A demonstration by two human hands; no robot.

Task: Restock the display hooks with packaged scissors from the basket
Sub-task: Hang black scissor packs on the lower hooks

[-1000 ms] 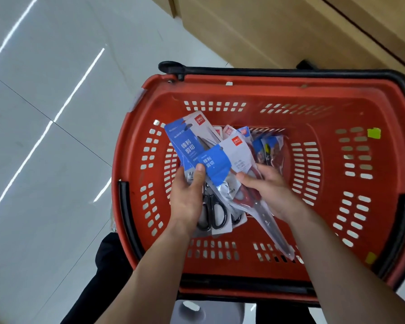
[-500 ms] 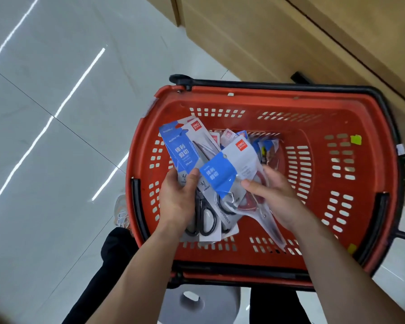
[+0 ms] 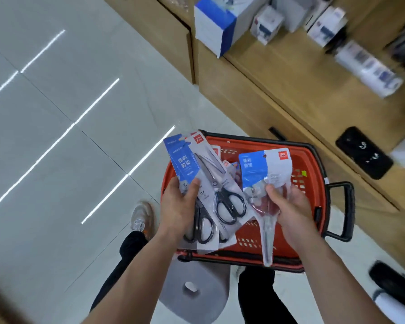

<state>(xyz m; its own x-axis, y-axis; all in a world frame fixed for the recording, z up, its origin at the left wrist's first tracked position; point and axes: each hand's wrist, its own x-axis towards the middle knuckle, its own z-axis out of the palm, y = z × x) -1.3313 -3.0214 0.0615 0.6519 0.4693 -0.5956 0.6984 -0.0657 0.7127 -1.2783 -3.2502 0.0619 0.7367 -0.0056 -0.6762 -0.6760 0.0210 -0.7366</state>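
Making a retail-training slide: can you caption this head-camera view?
Left hand grips black-handled scissor packs, right hand a red-handled pack, above the red basket.

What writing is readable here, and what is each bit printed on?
"锋利剪切": blue panel of the black-handled scissors packs held in the left hand.
"deli": red corner tag on those packs.
"170mm", less surely: the same blue panel.
"锋利剪切" and "deli": red-handled scissors pack held in the right hand.
Too blurred to read: the packs' small print and the shelf boxes.
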